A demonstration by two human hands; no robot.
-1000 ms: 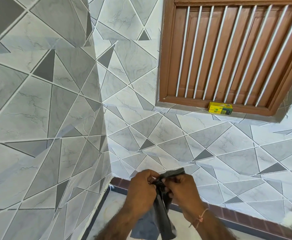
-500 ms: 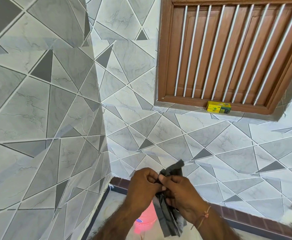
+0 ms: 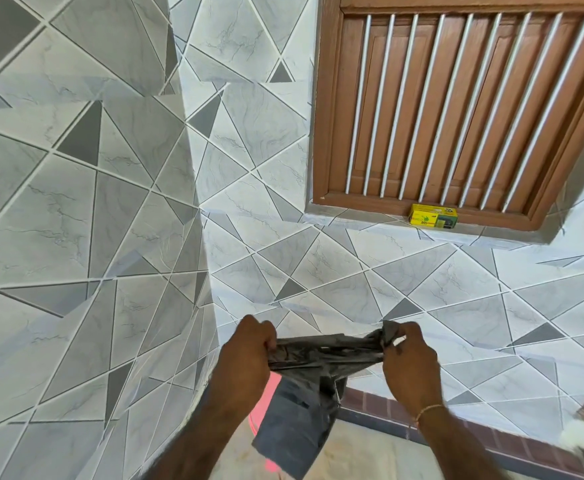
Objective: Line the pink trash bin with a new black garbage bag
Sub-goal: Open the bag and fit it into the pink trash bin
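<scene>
Low in the middle of the view, near the camera, two bare hands hold a crumpled black plastic garbage bag (image 3: 321,372) in the air between them. The left hand (image 3: 249,358) is clenched around the bag's left end, fingers curled over the bunched film. The right hand (image 3: 410,363) pinches the bag's right end, with a gathered tuft of plastic sticking up past its fingertips; a thin thread bracelet (image 3: 428,409) circles that wrist.

The part of the bag stretched between the two hands runs left to right, roughly level, pulled into taut wrinkles. From the middle of that band the rest of the bag hangs down toward the near edge, a flatter, still partly folded panel whose long axis runs top to bottom with a slight lean to the left, ending in a squared lower corner.

Behind the hanging panel, a pink plastic trash bin (image 3: 266,393) shows only as slivers of pink on the panel's left side and below it; its opening cannot be made out. It stands on a pale floor (image 3: 359,455) at the corner of two walls of grey-and-white geometric tiles (image 3: 283,237).

Far right and higher up, a small yellow cardboard box (image 3: 432,217) lies on the sill of a brown wooden window with white vertical bars (image 3: 456,109).
</scene>
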